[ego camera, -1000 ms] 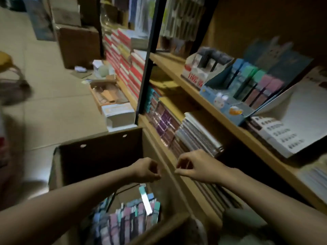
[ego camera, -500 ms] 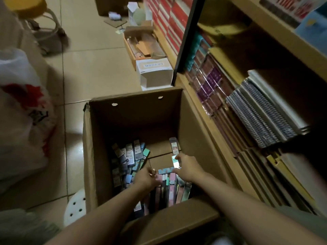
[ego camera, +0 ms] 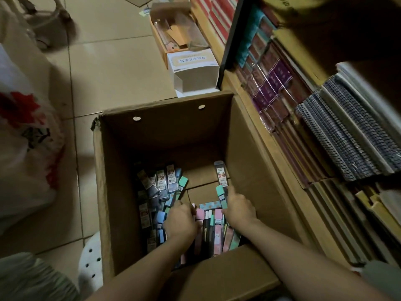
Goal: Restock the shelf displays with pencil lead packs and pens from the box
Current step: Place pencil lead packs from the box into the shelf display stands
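Both hands deep in corrugated cardboard box (ego camera: 112,192): left hand (ego camera: 181,221) fingers curled onto slim pastel packs (ego camera: 209,224); right hand (ego camera: 238,208) pinching a teal-capped pack (ego camera: 221,195).

packs (ego camera: 165,181) in box (ego camera: 112,192), shelf (ego camera: 271,153) right

both hands (ego camera: 239,208) lowered from shelf into box (ego camera: 165,135)

One big cardboard box (ego camera: 112,192), open, two punched holes (ego camera: 136,118) in its far wall. Two hands in it: left hand (ego camera: 181,220), right hand (ego camera: 239,208). Lead packs (ego camera: 171,178) heaped at the left, maybe a dozen, too dim to count exactly. One pack (ego camera: 220,172) stands alone at the right. Two smaller boxes (ego camera: 193,68) on the far floor.
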`<state>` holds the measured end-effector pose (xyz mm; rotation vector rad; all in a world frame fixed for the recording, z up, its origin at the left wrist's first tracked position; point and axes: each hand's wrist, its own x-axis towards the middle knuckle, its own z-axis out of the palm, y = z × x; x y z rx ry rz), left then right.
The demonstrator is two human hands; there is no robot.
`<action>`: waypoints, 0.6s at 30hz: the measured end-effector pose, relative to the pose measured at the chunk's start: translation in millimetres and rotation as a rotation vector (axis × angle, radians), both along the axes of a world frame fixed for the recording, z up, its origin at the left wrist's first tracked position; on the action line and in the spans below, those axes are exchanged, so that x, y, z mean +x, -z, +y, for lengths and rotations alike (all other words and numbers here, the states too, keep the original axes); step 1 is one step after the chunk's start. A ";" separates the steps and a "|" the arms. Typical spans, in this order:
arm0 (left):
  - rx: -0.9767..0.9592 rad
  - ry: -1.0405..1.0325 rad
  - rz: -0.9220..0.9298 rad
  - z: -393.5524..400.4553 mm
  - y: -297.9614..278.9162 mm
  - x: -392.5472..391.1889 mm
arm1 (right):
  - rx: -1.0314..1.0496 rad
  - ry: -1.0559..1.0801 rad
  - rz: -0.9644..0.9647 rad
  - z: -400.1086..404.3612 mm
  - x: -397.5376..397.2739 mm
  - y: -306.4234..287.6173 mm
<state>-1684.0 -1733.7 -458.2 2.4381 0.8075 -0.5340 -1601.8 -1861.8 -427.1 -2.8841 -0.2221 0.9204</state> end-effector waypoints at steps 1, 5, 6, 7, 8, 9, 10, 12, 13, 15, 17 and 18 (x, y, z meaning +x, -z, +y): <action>-0.012 -0.015 -0.021 1.1 0.0 0.9 | 0.000 0.020 -0.006 0.0 -0.6 -0.4; -0.024 -0.009 -0.052 4.4 0.8 2.2 | 0.057 0.191 0.034 0.0 -0.3 -5.2; -0.010 0.019 -0.040 3.7 0.8 2.4 | 0.108 0.263 0.056 -0.7 0.1 -6.9; 0.002 0.042 -0.030 2.6 0.6 2.6 | 0.163 0.322 0.084 -1.5 0.4 -8.6; 0.009 0.051 -0.023 1.9 0.5 2.9 | 0.209 0.357 0.123 -2.3 0.0 -11.1; 0.008 0.049 -0.018 1.0 -0.3 4.0 | 0.241 0.376 0.172 -3.6 -0.9 -15.3; 0.002 0.035 -0.008 1.0 -0.4 5.7 | 0.270 0.393 0.231 -5.1 -2.3 -18.6; -0.042 -0.008 0.018 3.4 -1.4 10.8 | 0.319 0.402 0.332 -8.2 -6.3 -24.1; -0.080 -0.032 0.028 5.3 -1.6 13.9 | 0.335 0.393 0.356 -9.7 -8.4 -25.5; -0.166 -0.085 0.030 9.2 -1.7 19.2 | 0.356 0.394 0.354 -11.1 -11.5 -27.8; -0.218 -0.155 -0.010 11.0 -2.2 23.2 | 0.384 0.425 0.340 -13.0 -11.8 -28.5; -0.249 -0.198 -0.047 10.7 -2.2 24.7 | 0.401 0.445 0.333 -13.2 -11.3 -30.1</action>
